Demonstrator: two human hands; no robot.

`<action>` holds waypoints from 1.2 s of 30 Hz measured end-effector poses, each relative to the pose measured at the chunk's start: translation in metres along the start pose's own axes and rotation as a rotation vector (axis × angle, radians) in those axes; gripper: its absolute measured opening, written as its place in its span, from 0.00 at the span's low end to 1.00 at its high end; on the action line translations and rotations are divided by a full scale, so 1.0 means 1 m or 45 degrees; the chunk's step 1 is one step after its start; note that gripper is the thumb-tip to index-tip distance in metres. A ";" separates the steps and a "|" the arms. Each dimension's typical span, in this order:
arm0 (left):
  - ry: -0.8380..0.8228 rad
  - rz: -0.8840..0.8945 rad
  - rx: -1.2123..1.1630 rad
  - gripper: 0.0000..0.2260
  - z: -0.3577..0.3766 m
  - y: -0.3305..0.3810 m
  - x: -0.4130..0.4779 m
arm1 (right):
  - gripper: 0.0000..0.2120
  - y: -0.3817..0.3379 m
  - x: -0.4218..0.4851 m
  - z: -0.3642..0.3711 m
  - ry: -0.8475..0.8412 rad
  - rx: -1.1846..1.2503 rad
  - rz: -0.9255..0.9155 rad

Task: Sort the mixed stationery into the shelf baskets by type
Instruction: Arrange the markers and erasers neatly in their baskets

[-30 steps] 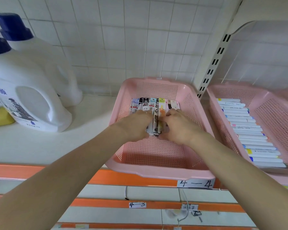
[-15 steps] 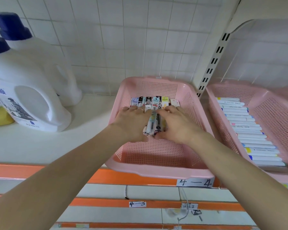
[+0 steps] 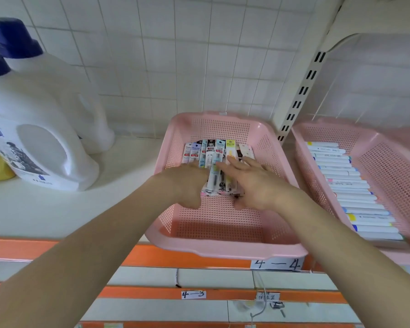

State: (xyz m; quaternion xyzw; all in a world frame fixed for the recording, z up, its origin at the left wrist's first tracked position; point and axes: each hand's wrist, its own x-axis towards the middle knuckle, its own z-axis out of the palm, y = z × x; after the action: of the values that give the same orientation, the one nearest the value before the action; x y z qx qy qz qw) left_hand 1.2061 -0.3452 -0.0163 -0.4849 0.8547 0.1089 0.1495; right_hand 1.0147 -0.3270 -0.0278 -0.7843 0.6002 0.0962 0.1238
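Observation:
A pink mesh basket [image 3: 223, 242] stands on the white shelf. In its far half lies a row of several packaged pens [image 3: 213, 155], side by side with printed card tops. My left hand [image 3: 187, 183] lies on the left part of the row, fingers bent down over the packs. My right hand [image 3: 251, 183] rests flat on the right part, fingers straight and spread, pointing toward the basket's back. The packs' lower ends show between the two hands.
A second pink basket [image 3: 374, 147] on the right holds several white markers [image 3: 355, 192] laid crosswise. Two large white detergent jugs [image 3: 40, 138] with blue caps stand at the left. A slotted shelf upright [image 3: 303, 88] rises between the baskets. Orange shelf edges carry labels 4-4 and 4-3.
Both hands have slid a little away from me over the packs. The right hand's fingers have straightened and spread. The pen packs now lie more evenly in a row.

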 end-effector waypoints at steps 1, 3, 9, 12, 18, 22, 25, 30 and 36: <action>-0.018 -0.009 0.002 0.20 0.000 -0.001 0.000 | 0.52 0.003 -0.003 0.000 -0.059 0.023 0.015; 0.024 -0.038 -0.024 0.22 0.001 -0.001 0.000 | 0.52 0.006 -0.005 -0.001 -0.122 0.045 0.030; 0.081 -0.079 -0.025 0.22 0.005 -0.002 0.001 | 0.44 0.006 -0.001 -0.011 -0.101 0.136 0.055; 0.056 -0.059 -0.031 0.29 0.002 0.000 -0.003 | 0.51 0.008 -0.008 -0.019 -0.203 0.034 0.077; 0.059 -0.065 0.067 0.28 0.002 0.006 -0.005 | 0.46 0.008 -0.010 -0.016 -0.141 -0.116 0.048; 0.075 -0.058 0.075 0.28 0.002 0.006 -0.006 | 0.39 0.013 -0.001 -0.012 -0.068 -0.108 -0.002; 0.045 -0.036 0.048 0.33 0.003 0.004 -0.005 | 0.42 0.015 0.000 -0.008 -0.111 -0.135 -0.001; 0.014 0.000 -0.009 0.33 0.004 0.000 0.000 | 0.48 0.016 0.001 -0.005 -0.113 -0.043 0.028; 0.077 0.034 0.007 0.27 0.003 0.002 0.008 | 0.38 0.015 0.007 -0.005 0.048 -0.048 -0.007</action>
State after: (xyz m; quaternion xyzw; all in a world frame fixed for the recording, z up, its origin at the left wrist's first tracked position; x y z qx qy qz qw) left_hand 1.2014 -0.3493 -0.0218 -0.4762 0.8656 0.0938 0.1234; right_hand 1.0020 -0.3388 -0.0259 -0.7897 0.5985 0.0925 0.0980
